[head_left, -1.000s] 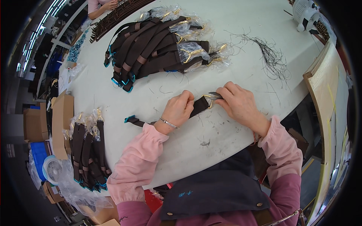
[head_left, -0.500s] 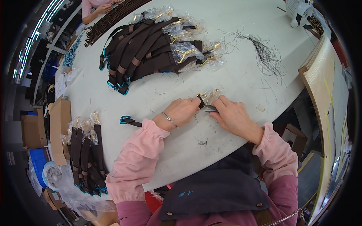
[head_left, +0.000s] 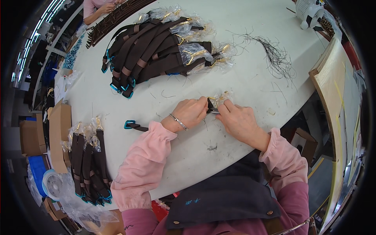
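My left hand (head_left: pixel 186 113) is closed on the end of a dark brown webbing strap (head_left: pixel 210 104). Gold metal hardware (head_left: pixel 212 98) in clear plastic wrap (head_left: pixel 225 96) sits at that end, just beyond my fingers. The strap's other end shows left of my sleeve, with a bright blue buckle (head_left: pixel 128 124) lying on the table. In my right hand (head_left: pixel 239 121) are small metal thread snips (head_left: pixel 213 111), their blades against the strap end beside my left fingertips. My right fingers hide most of the snips.
Finished-looking straps (head_left: pixel 147 51) lie heaped on the white table (head_left: pixel 188 156) at the far side; another bundle (head_left: pixel 89 164) rests at the left edge. Loose black threads (head_left: pixel 276 58) form a tangle at right. A person's hand (head_left: pixel 106 8) works at the far left. A board (head_left: pixel 333 90) stands right.
My right hand has shifted slightly left and the snips' blades have moved in closer to the strap end. The strap end has tilted a little in my left hand.
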Tool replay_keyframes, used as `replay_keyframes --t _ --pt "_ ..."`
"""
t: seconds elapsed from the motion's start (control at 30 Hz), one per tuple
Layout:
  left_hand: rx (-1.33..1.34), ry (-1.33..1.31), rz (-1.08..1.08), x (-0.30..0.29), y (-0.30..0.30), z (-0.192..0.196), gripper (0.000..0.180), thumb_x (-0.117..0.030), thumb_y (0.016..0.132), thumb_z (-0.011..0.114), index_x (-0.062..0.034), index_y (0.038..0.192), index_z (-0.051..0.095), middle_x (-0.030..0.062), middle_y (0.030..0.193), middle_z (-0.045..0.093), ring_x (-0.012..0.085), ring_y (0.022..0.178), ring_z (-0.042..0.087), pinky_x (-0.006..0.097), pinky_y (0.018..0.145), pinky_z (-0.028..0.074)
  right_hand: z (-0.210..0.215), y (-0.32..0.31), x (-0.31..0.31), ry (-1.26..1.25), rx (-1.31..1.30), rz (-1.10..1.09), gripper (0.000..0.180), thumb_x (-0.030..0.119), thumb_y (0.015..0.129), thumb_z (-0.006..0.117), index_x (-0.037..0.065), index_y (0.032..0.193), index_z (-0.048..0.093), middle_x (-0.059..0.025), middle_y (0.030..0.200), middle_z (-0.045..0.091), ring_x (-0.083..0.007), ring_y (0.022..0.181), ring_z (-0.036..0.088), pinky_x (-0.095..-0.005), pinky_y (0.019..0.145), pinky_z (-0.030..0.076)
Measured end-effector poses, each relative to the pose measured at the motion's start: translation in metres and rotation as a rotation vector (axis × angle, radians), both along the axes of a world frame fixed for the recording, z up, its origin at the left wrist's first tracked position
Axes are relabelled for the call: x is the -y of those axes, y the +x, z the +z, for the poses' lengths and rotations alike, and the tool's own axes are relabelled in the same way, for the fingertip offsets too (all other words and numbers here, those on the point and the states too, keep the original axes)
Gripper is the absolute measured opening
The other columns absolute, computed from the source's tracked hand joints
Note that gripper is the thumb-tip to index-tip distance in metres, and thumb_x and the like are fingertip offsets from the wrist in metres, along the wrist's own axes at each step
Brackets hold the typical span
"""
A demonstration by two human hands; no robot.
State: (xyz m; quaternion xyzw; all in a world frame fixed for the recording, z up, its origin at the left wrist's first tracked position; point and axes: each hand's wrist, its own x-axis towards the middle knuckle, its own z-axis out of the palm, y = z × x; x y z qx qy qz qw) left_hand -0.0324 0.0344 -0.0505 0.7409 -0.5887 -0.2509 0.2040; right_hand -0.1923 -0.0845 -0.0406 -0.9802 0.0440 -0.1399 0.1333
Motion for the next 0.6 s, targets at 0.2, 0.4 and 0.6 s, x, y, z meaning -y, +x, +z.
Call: replay_keyframes --t 0.2,0.4,0.6 --pt "-0.022 -0.046 0.011 0.004 0.001 0.000 0.009 -0.011 0.084 0.046 -0.0016 0.086 0.047 0.0177 0.067 0.057 0.0377 0.064 0.054 0.044 0.057 0.040 -0.003 0.003 0.001 0.012 -0.006 -0.033 0.018 0.018 0.079 0.061 0.005 0.079 0.049 -0.0060 0.075 0.051 -0.0190 0.054 0.060 -0.0311 0.041 0.044" --pt "0.026 -0.052 0.019 0.006 0.000 -0.001 0.009 -0.011 0.084 0.046 -0.0016 0.086 0.046 0.0173 0.068 0.057 0.0379 0.064 0.054 0.044 0.057 0.040 -0.011 0.006 0.000 -0.044 0.012 -0.042 0.015 0.017 0.080 0.059 0.005 0.079 0.050 -0.0065 0.075 0.051 -0.0199 0.055 0.060 -0.0314 0.042 0.045" --pt "0.012 -0.031 0.029 0.007 0.000 0.000 0.010 -0.011 0.085 0.047 -0.0015 0.086 0.045 0.0177 0.069 0.058 0.0384 0.064 0.054 0.044 0.057 0.040 -0.012 0.006 0.000 0.008 0.024 -0.045 0.011 0.010 0.075 0.059 0.005 0.078 0.049 -0.0070 0.075 0.050 -0.0187 0.055 0.060 -0.0306 0.042 0.045"
